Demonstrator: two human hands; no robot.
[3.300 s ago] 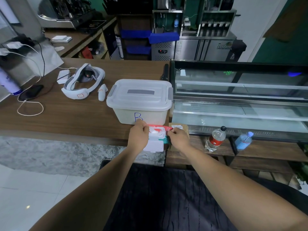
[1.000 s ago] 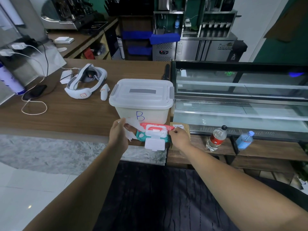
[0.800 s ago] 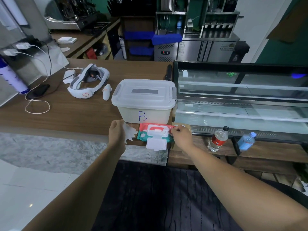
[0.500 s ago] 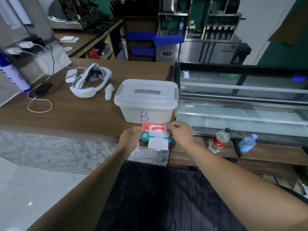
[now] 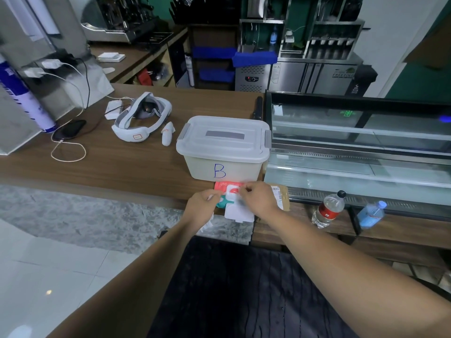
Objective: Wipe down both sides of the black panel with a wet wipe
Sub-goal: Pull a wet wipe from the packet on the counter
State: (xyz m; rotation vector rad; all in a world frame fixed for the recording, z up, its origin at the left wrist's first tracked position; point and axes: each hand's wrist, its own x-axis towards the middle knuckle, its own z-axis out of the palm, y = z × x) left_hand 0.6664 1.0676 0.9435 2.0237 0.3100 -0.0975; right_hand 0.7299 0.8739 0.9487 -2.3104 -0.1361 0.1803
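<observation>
Your left hand [image 5: 202, 208] has swung back in from the left and now sits against the left end of the wet-wipe pack [image 5: 225, 187], while your right hand [image 5: 260, 201] has slid from the pack's right end onto its opening. Your left fingers are curled round the pulled-out wet wipe [image 5: 207, 224], which bunches white below the palm. Your right fingertips bend down onto the opening; whether they pinch the next sheet or only press cannot be told. You seem to be steadying the pack so you can shut the flip lid [image 5: 240, 214], which lies open and overhangs the near edge of the worktop [image 5: 122, 164]. The pack lies at that edge, just in front of the storage box [image 5: 223, 147] marked B. The black panel [image 5: 231, 289] waits below you, under both forearms, streaked and not yet wiped. Towards the left edge lie a VR headset [image 5: 141, 118] and a charging phone [image 5: 69, 129]. A glass display case [image 5: 353, 142] adjoins the right edge, with café equipment behind.
</observation>
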